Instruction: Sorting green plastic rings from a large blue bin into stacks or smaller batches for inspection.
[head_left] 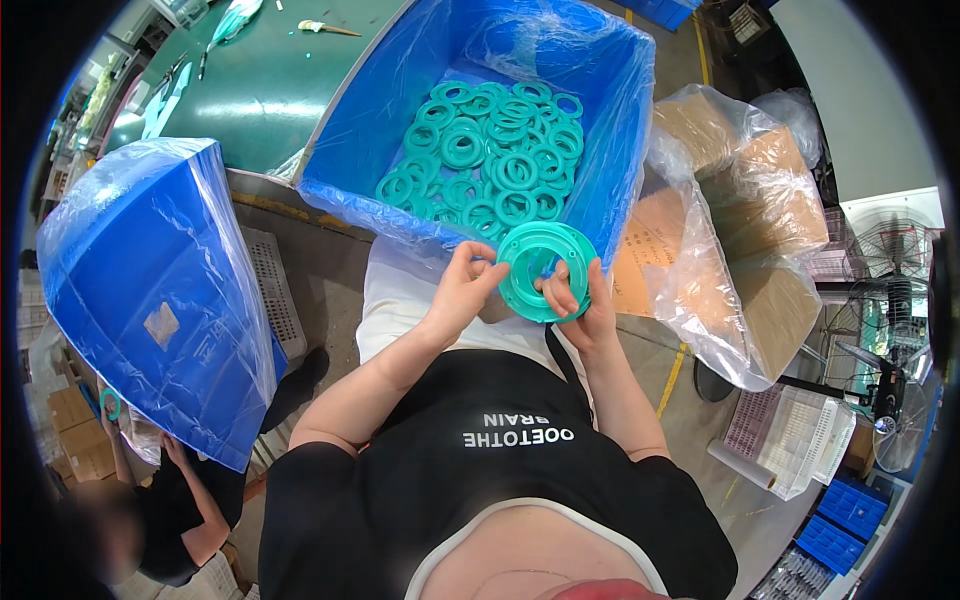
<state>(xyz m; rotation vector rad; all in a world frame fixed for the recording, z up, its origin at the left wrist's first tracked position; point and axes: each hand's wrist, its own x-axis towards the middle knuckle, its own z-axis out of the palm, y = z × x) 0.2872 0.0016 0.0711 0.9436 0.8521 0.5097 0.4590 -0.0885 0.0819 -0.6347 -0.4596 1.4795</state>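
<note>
Teal ring (545, 270) held upright betw. both hands, just off near edge of blue-lined bin (610, 150). Left hand (462, 292) pinches left rim, right hand (580, 305) grips lower right. Best keep fingertips on rim only, turn slowly.

So it's a flat teal plastic ring (545, 270) with a big round hole in the middle and small holes around its rim, tilted face-up, pinched at both edges, held just in front of a blue bin of matching rings (490, 160).
</note>
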